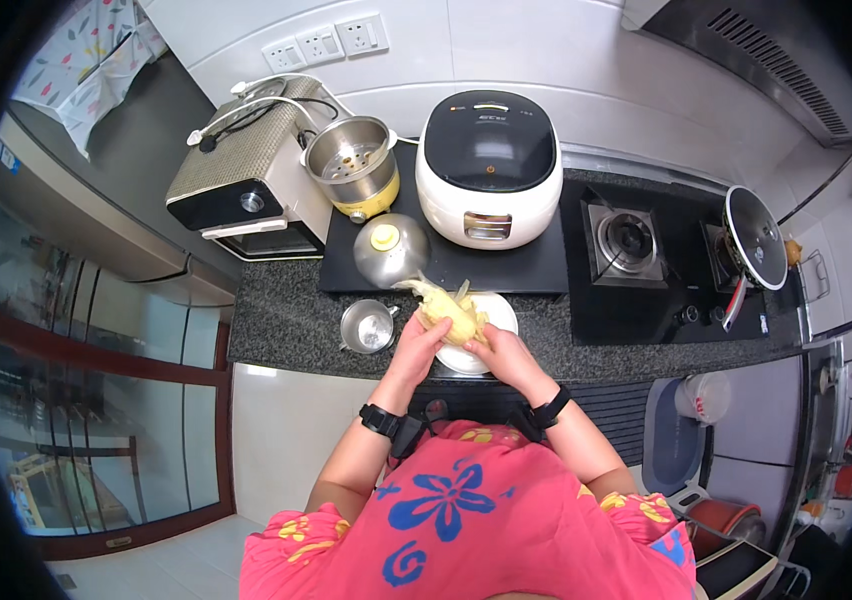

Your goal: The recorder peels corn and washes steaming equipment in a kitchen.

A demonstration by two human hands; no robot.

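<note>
An ear of corn [450, 313], pale yellow with husk leaves around it, is held above a white plate [502, 309] near the counter's front edge. My left hand [423, 346] grips its left side, thumb on top. On the other side, my right hand [499, 351] has its fingers at the lower right end. The plate is partly hidden by the corn and hands. Left of the plate stands a small metal pot [367, 327] with handles. Behind the corn lies a domed steel lid [394, 255] with a yellow knob.
A white and black countertop cooker [489, 172] stands at the back, beside a yellow-based electric steamer [366, 199] and a toaster oven [246, 202]. To the right are a gas hob [624, 315] and a lidded frying pan [756, 236].
</note>
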